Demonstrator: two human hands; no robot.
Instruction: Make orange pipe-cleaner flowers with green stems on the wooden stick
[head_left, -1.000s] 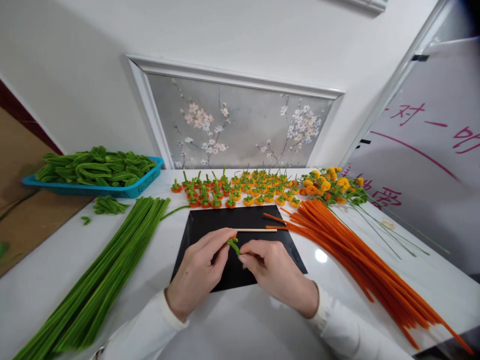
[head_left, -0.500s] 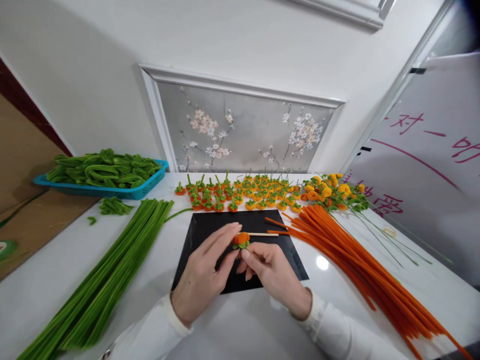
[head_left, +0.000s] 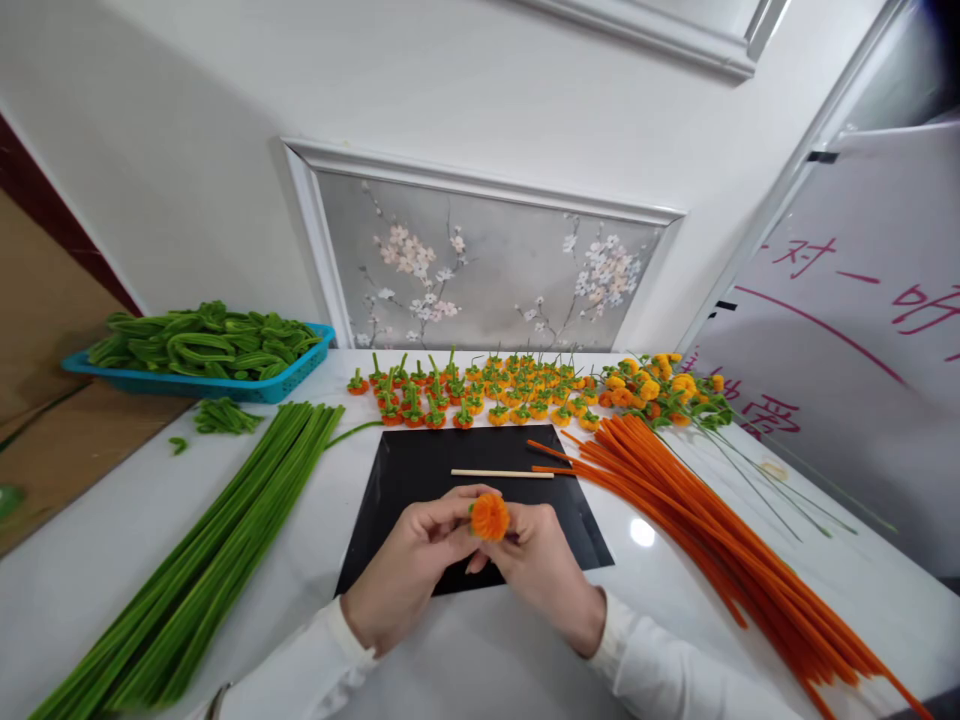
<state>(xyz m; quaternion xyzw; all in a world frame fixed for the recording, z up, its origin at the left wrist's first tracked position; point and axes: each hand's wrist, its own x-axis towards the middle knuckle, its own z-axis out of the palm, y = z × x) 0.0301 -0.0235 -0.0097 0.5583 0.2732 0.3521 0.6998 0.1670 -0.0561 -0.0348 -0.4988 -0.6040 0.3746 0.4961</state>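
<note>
An orange pipe-cleaner flower head (head_left: 490, 516) is pinched between my two hands, its round ribbed top facing me. My left hand (head_left: 409, 560) has thumb and fingers closed at the flower's left side, where a bit of green shows. On the other side my right hand (head_left: 544, 565) grips it with bent fingers; its stem end is hidden behind the fingers. Both hands are over the near part of a black mat (head_left: 405, 465). A thin wooden stick (head_left: 502, 474) lies on the mat beyond the flower.
Rows of small orange and yellow flower heads (head_left: 517, 385) line the back. Green pipe cleaners (head_left: 217, 560) lie left, orange pipe cleaners (head_left: 735, 550) right. A blue basket (head_left: 262, 390) holds green looped pieces. Finished stemmed flowers (head_left: 664, 390) lie at back right.
The flower has been tilted so its orange top faces me, and both hands have come lower and nearer. My left fingers, stretched out before, are now closed on it.
</note>
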